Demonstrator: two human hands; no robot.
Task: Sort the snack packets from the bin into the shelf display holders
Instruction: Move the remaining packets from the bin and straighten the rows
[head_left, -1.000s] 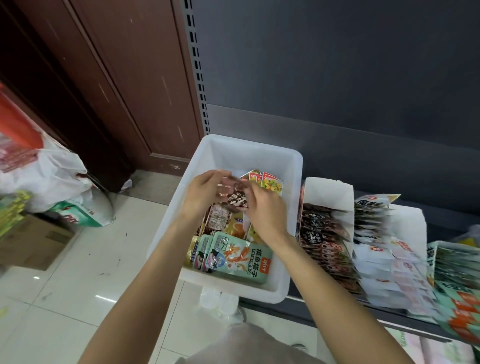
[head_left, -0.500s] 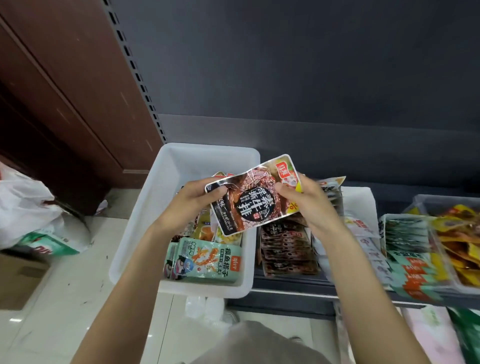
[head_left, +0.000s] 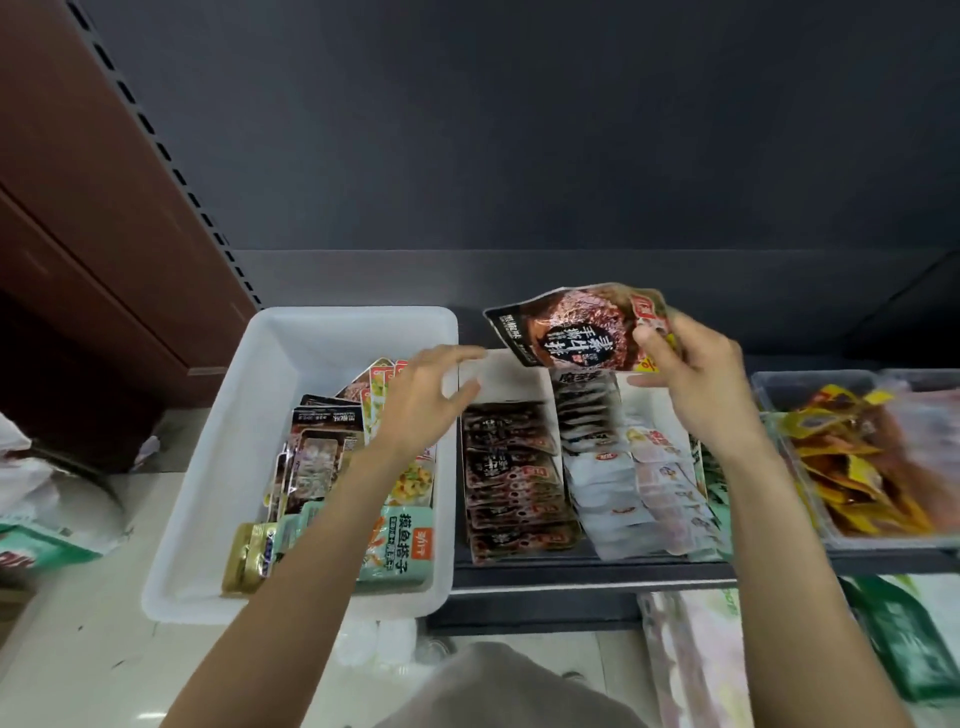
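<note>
On the dark metal shelf sits a row of display holders, with a white rectangular plastic bin at its left end, part-filled with mixed snack packets. Just right of the bin, a white cardboard holder carries a shingled stack of dark brown packets; its rear half looks empty. Next right, a second white holder is stocked with grey-and-white packets. Far right, a clear plastic tray holds yellow and orange packets.

Right hand: thumb and curled fingers pinch the right edge of a glossy dark brown packet with a round black label and red corner tab. Packet is in the air, tilted, above the back of the two white holders, touching neither. Left hand: fingers spread and relaxed, holding nothing, hovering over the bin's right rim near the brown holder's rear wall.

Judgement: step in hand is seating this packet with its likely match, the dark brown stack. To do well, turn the label forward, lower the bottom edge into the gap behind the rearmost packet, and let the free left hand steady the stack. Risk: the slick one-edge pinch may slip.
</note>
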